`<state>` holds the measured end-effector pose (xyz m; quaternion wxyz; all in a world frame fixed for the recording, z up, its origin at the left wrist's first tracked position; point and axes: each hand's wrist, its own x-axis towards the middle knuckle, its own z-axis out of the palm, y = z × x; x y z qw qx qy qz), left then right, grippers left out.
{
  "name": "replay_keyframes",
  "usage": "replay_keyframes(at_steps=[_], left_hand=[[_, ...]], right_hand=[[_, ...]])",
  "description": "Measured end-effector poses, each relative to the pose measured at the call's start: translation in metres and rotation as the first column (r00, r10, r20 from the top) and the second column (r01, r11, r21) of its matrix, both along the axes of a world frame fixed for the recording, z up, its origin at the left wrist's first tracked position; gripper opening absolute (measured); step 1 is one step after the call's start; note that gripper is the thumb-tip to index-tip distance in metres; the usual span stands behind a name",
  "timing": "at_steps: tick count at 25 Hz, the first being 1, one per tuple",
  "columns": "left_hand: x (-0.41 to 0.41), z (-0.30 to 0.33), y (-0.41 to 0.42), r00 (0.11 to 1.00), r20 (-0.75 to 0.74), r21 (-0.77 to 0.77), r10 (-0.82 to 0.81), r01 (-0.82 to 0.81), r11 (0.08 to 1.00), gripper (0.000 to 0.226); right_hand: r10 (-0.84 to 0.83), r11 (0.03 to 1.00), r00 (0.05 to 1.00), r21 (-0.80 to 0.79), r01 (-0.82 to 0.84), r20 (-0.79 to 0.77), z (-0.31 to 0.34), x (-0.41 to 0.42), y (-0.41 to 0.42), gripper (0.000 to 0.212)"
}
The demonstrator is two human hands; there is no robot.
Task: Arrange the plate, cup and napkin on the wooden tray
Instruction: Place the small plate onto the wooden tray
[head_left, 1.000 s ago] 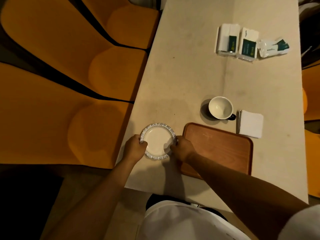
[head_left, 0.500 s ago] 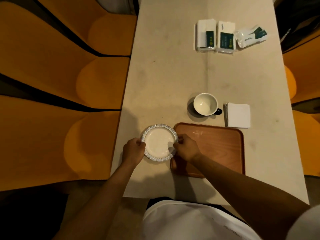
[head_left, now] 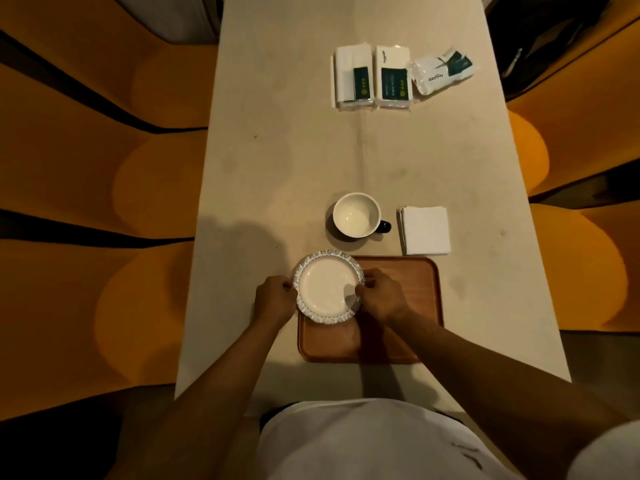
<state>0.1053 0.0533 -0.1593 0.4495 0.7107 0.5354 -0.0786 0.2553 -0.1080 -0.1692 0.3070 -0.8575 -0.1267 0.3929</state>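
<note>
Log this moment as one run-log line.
plate: both hands' grip, over tray left end | cup, napkin: on table

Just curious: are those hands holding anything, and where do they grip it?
Yes. The left hand and right hand hold the plate by opposite edges of its rim.

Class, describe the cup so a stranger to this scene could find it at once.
Start at the wooden tray on the long table. Just beyond its far edge stands the cup, left of the folded napkin. It alone is round and deep, white inside, with a dark handle.
</note>
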Motion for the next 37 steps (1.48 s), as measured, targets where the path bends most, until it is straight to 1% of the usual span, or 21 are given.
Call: replay_keyframes(at_steps=[4, 12, 27, 31, 32, 33, 34, 35, 36, 37], left_hand=[[0.005, -0.004, -0.004, 0.999, -0.042, 0.018, -0.022, 0.023, 1.000, 0.017], [0.010, -0.007, -0.006, 0.996, -0.081, 0.026, -0.022, 0.024, 0.999, 0.018], [0.013, -0.016, -0.002, 0.994, -0.106, -0.006, 0.021, -0.022, 1.000, 0.019], [0.012, -0.017, -0.002, 0.994, -0.107, -0.015, 0.009, -0.010, 1.000, 0.013], [0.014, -0.016, -0.001, 0.994, -0.107, -0.023, 0.003, -0.006, 1.000, 0.012], [0.016, -0.013, 0.001, 0.994, -0.106, -0.031, 0.004, -0.008, 0.999, 0.016], [0.021, -0.011, 0.005, 0.994, -0.107, -0.027, 0.016, -0.019, 0.999, 0.027], [0.027, -0.009, 0.010, 0.995, -0.101, -0.001, 0.026, -0.026, 1.000, 0.037], [0.036, -0.006, 0.015, 0.996, -0.083, 0.037, 0.030, -0.027, 0.999, 0.041], [0.047, -0.003, 0.019, 0.998, -0.049, 0.074, 0.033, -0.029, 0.997, 0.040]], right_hand=[[0.010, 1.000, 1.000, 0.007, -0.010, -0.026, -0.008, 0.006, -0.003, 0.040], [0.045, 0.999, 0.998, -0.001, -0.045, -0.038, -0.015, 0.013, 0.000, 0.036], [0.036, 0.999, 0.996, 0.032, -0.033, -0.076, -0.015, 0.016, 0.004, 0.042], [0.092, 0.996, 0.994, 0.012, -0.092, -0.061, -0.013, 0.018, 0.004, 0.041], [0.117, 0.993, 0.992, 0.006, -0.117, -0.035, -0.013, 0.020, 0.003, 0.038], [0.122, 0.993, 0.992, 0.001, -0.122, 0.015, -0.011, 0.023, 0.003, 0.033], [0.086, 0.996, 0.993, 0.001, -0.086, 0.080, -0.008, 0.028, 0.004, 0.029], [0.010, 1.000, 0.990, 0.016, -0.012, 0.142, -0.005, 0.034, 0.004, 0.028], [-0.077, 0.997, 0.978, 0.043, 0.070, 0.195, -0.002, 0.041, 0.006, 0.030], [-0.146, 0.988, 0.961, 0.081, 0.130, 0.235, 0.001, 0.050, 0.008, 0.031]])
